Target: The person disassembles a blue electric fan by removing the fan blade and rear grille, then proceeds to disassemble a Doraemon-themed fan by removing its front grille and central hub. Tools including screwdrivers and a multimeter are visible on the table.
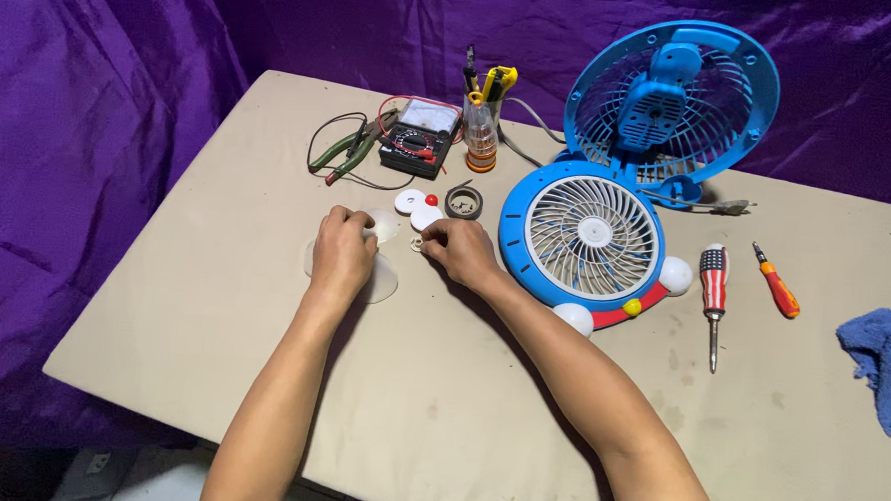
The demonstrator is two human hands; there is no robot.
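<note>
Purple cloth hangs along the far left, past the edge of the beige table (213,310), and a broad bare stretch of tabletop lies between that edge and my left hand (341,253). That hand rests knuckles up on a translucent plastic fan blade piece (381,278), its fingers (339,219) curled together on the piece's hub. Behind it lie green-handled pliers (342,154) and a black multimeter with red and black leads (410,139). My right hand (460,251) sits just beside the left, fingers (432,240) pinched together on a small pale part (417,243) I cannot make out. Two white discs (418,208), a little red cap (431,199) and a dark ring (464,202) lie just beyond. A clear plastic tool holder with an orange base (480,137) stands upright, holding black and yellow handled tools. Rightward lies a round blue fan front with a white grille (586,242), the blue rear cage (672,105) standing behind it. Then a striped-handled screwdriver (713,277), an orange screwdriver (776,285), and a blue rag (886,365) at the right edge. The near half of the table is open.
</note>
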